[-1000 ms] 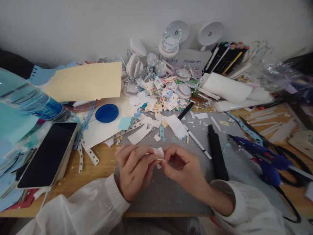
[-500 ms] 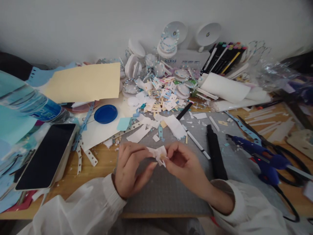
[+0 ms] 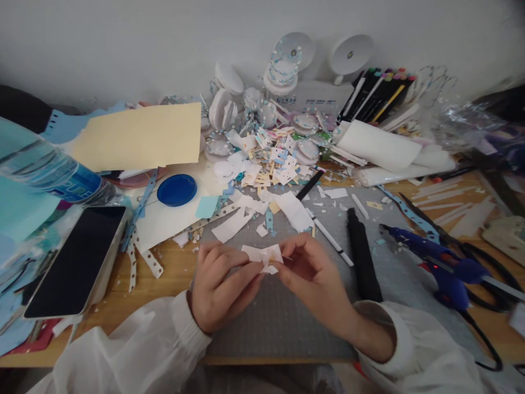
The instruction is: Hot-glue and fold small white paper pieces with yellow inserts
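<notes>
Between my two hands is a small white paper bow [image 3: 262,255], raised a little over the grey cutting mat [image 3: 283,334]. My left hand [image 3: 225,282] pinches its left side, with thumb and fingertips at the lower middle. From the other side, my right hand [image 3: 314,273] grips the bow's right edge between thumb and forefinger. Just beyond the hands lie loose white paper strips [image 3: 233,224] and a white pen [image 3: 330,238]. A black marker [image 3: 363,257] rests to the right of my right hand.
A blue glue gun [image 3: 435,262] and black scissors [image 3: 484,268] lie at the right. To the left are a phone [image 3: 77,262], a water bottle [image 3: 53,164] and a blue lid [image 3: 177,190]. Paper scraps [image 3: 274,158] are heaped at the back, near several markers [image 3: 375,96].
The white paper bow has turned and now sits flatter, its wings spread sideways. My left thumb and fingers have closed in toward its middle; my right hand has barely shifted.
</notes>
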`<state>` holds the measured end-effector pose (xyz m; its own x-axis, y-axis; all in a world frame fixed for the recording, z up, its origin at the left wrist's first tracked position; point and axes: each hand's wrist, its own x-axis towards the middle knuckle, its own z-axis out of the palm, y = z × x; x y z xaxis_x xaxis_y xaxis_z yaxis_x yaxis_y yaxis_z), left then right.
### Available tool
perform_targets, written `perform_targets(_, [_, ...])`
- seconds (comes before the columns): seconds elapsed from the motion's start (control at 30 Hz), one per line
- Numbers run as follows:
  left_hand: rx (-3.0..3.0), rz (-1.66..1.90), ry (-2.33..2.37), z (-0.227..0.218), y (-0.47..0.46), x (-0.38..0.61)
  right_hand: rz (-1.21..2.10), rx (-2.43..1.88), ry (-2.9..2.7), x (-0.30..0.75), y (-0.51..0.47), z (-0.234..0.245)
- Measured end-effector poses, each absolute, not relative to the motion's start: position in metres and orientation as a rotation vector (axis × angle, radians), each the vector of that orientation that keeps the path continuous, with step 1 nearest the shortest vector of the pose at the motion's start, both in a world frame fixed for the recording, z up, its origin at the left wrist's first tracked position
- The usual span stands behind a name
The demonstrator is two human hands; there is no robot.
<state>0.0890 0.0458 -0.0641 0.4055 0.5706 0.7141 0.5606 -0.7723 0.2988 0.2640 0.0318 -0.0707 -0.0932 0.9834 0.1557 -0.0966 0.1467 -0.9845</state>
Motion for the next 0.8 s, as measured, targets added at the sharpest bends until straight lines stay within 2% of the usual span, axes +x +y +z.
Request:
perform_targets(0.2, [2.584, 1.282, 1.045, -0.061, 0.046, 0.089, 1.286, -1.011, -1.278, 0.268, 0.033, -0.070])
perform_targets(0.47, [2.012, 1.067, 0.984, -0.072, 0.048, 0.092, 1.511, -0.971, -1.299, 0.265, 0.035, -0.076])
perform_targets(0.67, [2.101, 1.058, 0.957, -0.073, 0.049, 0.093, 1.534, -1.002, -1.219, 0.264, 0.034, -0.078])
perform_targets(0.8, [2.415, 1.089, 1.028, -0.069, 0.046, 0.095, 1.504, -1.050, -1.219, 0.262, 0.032, -0.075])
